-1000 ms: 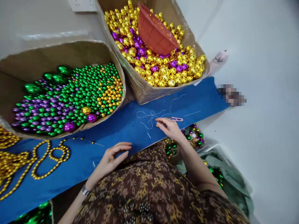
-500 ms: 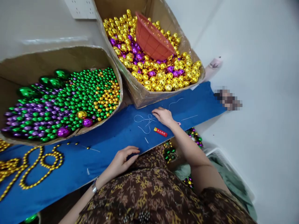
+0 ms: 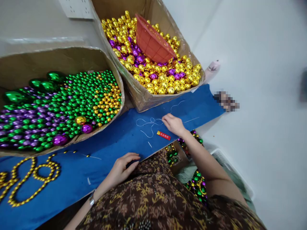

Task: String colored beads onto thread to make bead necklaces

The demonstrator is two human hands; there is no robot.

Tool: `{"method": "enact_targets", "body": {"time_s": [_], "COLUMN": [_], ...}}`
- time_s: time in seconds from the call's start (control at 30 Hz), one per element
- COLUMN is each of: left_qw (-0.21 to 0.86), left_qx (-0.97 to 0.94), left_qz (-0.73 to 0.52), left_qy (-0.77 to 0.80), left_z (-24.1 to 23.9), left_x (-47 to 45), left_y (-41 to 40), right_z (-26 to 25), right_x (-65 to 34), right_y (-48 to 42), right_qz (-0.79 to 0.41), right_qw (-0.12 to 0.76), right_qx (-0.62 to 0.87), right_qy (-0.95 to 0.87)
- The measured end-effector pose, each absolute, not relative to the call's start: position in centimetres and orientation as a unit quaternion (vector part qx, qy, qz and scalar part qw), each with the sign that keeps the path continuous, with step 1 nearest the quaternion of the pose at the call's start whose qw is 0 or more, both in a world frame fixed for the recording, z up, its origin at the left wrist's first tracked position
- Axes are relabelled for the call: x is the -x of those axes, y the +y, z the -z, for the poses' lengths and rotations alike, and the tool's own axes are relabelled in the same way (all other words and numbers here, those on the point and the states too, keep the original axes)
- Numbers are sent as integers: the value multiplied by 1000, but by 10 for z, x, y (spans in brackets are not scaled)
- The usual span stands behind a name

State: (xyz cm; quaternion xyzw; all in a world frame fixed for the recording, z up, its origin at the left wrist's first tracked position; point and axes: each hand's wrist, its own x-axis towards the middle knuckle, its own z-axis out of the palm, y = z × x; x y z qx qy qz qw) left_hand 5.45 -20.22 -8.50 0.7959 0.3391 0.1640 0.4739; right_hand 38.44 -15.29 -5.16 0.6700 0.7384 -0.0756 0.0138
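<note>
My right hand point(image 3: 174, 124) is closed over the blue-covered table, its thumb and fingertips pinched at the end of a looped white thread point(image 3: 144, 121). Just below those fingers lies a small red packet point(image 3: 164, 135) with a yellow end. A thin straight white strand point(image 3: 192, 120), needle or thread, extends right of the hand. My left hand point(image 3: 126, 165) rests at the table's near edge, fingers stretched out and holding nothing. Near it is a short white sliver point(image 3: 150, 144). Gold bead strings point(image 3: 35, 179) lie coiled at the left, one ending in bare thread.
Behind the table, one cardboard box point(image 3: 123, 83) holds green, purple and gold beads. Another box point(image 3: 141, 102) has larger gold and purple beads with a red basket point(image 3: 153, 41) on them. Below the table are more beads point(image 3: 195, 187) and a white crate point(image 3: 240, 172).
My right hand has moved right and slightly nearer me, from over the thread's loops to their right end. My left hand stays in place. The view has shifted a little.
</note>
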Motion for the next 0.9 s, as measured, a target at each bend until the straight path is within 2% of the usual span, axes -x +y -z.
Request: {"method": "enact_targets", "body": {"time_s": [0.1,0.2,0.27,0.33,0.4,0.5,0.57,0.67,0.77,0.9], "left_qw": [468,467,470,470,465,430,375,218,72,30], "left_qx": [-791,-785,-786,-790,-793,-803,-817,-828,-827,-851], "left_qz": [-181,-194,-194,-192,-191,-196,-210,-223,-149,-44], "left_qy": [350,357,351,343,344,364,385,466,538,522], "left_z": [84,87,88,86,82,73,69,71,80,91], "left_x": [-49,-46,-45,-46,-45,-35,-19,18,56,76], "left_y": [-202,-205,-207,-210,-213,-214,-210,-199,-189,-184], "right_z": [30,24,29,37,44,54,63,82,100,111], "right_x": [-418,-447,-453,-444,-421,-371,-338,-305,-295,-294], "right_y": [-200,-248,-266,-265,-249,-215,-197,-186,-185,-189], "right_qz": [199,277,251,181,122,120,113,70,32,-2], "right_qw": [-95,-48,19,49,14,-44,-14,49,66,52], "right_qx": [-618,-607,-643,-684,-692,-628,-604,-613,-621,-613], "right_qy": [754,743,723,705,712,768,789,785,780,788]}}
